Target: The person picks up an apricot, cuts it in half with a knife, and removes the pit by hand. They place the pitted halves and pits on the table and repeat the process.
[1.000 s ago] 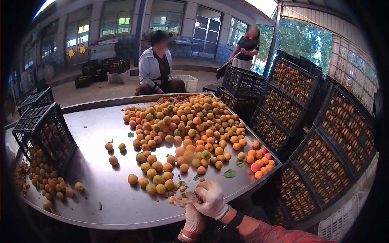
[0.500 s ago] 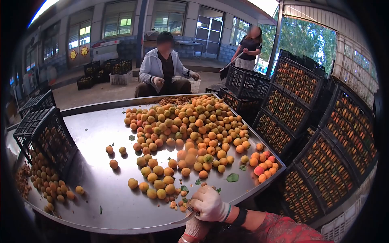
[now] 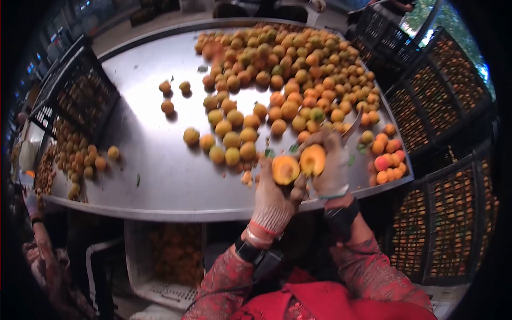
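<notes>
My left hand (image 3: 274,194), in a knit glove, grips an apricot half (image 3: 286,170) with its cut orange face turned up. Beside it my gloved right hand (image 3: 332,169) holds a second apricot half (image 3: 312,161), also cut side up. A curved knife blade (image 3: 353,127) sticks out past the right fingers; its handle is hidden in that hand. Both hands are over the near edge of a metal table (image 3: 160,186). Several whole apricots (image 3: 232,140) lie just beyond them, with a large heap (image 3: 288,58) farther back.
A tipped black crate (image 3: 80,90) spills apricots at the left. Reddish apricots (image 3: 392,160) fill the table's right corner. Filled crates (image 3: 432,218) stand stacked at the right. A white crate (image 3: 133,256) sits below the table. Another person's arm (image 3: 40,229) shows far left.
My view has tilted down. My hands, earlier close together at the table edge with the knife, now hold two separated apricot halves over it.
</notes>
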The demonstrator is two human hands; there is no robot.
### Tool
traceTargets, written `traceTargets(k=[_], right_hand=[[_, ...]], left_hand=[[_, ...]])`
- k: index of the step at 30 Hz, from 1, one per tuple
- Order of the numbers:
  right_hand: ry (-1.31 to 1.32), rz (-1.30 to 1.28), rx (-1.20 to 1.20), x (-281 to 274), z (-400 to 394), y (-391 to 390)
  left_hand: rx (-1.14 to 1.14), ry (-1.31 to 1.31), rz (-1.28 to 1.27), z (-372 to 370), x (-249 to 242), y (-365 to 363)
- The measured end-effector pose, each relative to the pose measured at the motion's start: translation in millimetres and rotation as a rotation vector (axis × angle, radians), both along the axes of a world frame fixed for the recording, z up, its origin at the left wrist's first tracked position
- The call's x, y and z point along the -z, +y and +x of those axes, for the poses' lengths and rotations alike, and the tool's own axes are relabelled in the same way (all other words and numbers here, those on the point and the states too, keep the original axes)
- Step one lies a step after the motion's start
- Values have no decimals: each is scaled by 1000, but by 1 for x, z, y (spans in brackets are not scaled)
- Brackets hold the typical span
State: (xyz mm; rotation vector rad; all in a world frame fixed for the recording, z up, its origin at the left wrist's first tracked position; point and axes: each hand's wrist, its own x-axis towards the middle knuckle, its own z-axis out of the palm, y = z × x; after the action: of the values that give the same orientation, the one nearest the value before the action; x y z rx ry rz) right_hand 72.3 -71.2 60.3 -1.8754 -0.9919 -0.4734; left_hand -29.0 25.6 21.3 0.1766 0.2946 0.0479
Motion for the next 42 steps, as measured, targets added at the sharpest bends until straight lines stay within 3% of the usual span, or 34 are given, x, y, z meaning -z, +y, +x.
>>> traceTargets(k=[1,4,6,7,9,13,15,17,18,19,21,29,32,37,38,40,42], right_hand=[[69,45,104,-4,-11,4],[250,96,80,24,1,-3],[1012,553,-32,54,19,-8],[1022,555,-36,56,19,-10],[1305,772,-287,30,10,-7],[1195,652,-269,41,24,-11],[1223,630,-275,37,25,-16],[1111,511,-255,37,25,-22],[917,306,-244,36,24,-24],[1026,406,-235,35,16,-20],[956,364,-248,40,7,-14],[872,388,-286,41,10,-13],[712,60,-201,49,9,-12],[901,92,-182,41,14,-7],[996,180,-201,38,16,-7],[1211,293,-231,28,20,-10],[1249,241,-254,28,31,-16]], left_hand=[[-24,-35,-72,4,-8,-1],[-49,16,-88,6,-14,-7],[-23,24,-63,9,-7,-8],[-28,33,-59,11,-3,-8],[-69,-9,15,16,6,-8],[-142,1,207,19,19,-3],[-289,180,286,25,10,-9],[-280,73,232,30,18,-10],[-273,12,178,33,17,-11],[-265,-47,124,36,17,-13],[-240,-70,151,39,18,-18],[-276,91,154,42,29,-29],[-245,202,138,40,27,-30],[-323,355,426,46,43,-32],[-222,420,451,40,18,-29],[-162,321,388,35,30,-21],[-98,239,329,32,23,-17]])
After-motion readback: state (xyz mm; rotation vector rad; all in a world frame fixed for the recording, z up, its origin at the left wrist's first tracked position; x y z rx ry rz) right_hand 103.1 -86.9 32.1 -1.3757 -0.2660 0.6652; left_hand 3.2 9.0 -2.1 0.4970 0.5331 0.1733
